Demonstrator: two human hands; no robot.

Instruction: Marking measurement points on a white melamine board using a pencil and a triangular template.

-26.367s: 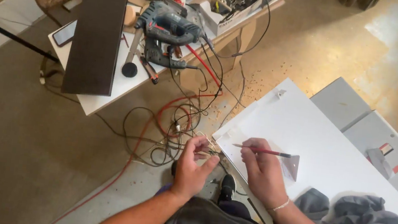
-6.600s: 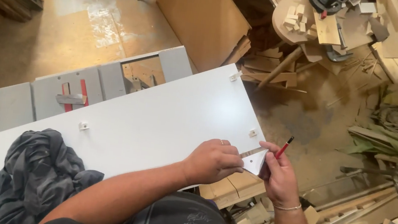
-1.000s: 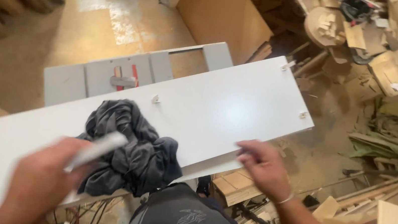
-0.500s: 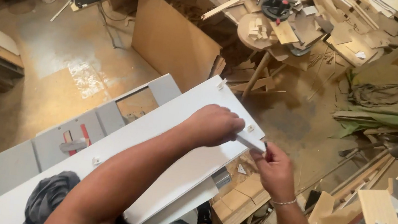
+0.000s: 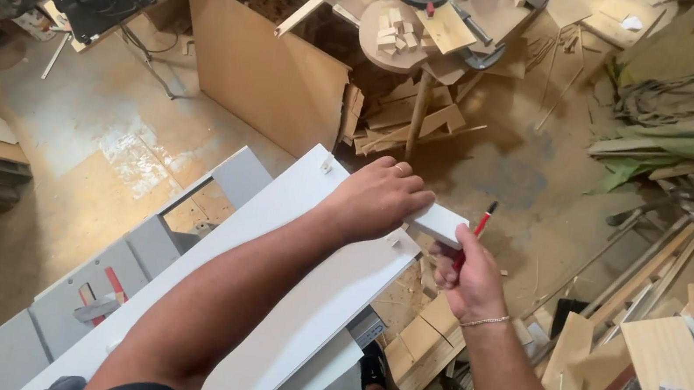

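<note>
My left hand (image 5: 380, 201) reaches across the end of a long white board (image 5: 299, 295) and grips a small white block (image 5: 439, 224) that juts past the board's right edge. My right hand (image 5: 466, 276) sits just beyond that edge, closed around a red pencil (image 5: 477, 229) whose tip points up beside the block. Small white fittings (image 5: 326, 164) stick up at the board's far corner.
The board rests on a grey table saw (image 5: 136, 257). A brown panel (image 5: 264, 79) stands on the floor behind it. A round stool with wood offcuts (image 5: 411, 35) and piles of scrap wood (image 5: 646, 346) fill the right side.
The view has closed in on the board's end. My left hand still holds the white block at the edge, and my right hand has raised the red pencil next to it.
</note>
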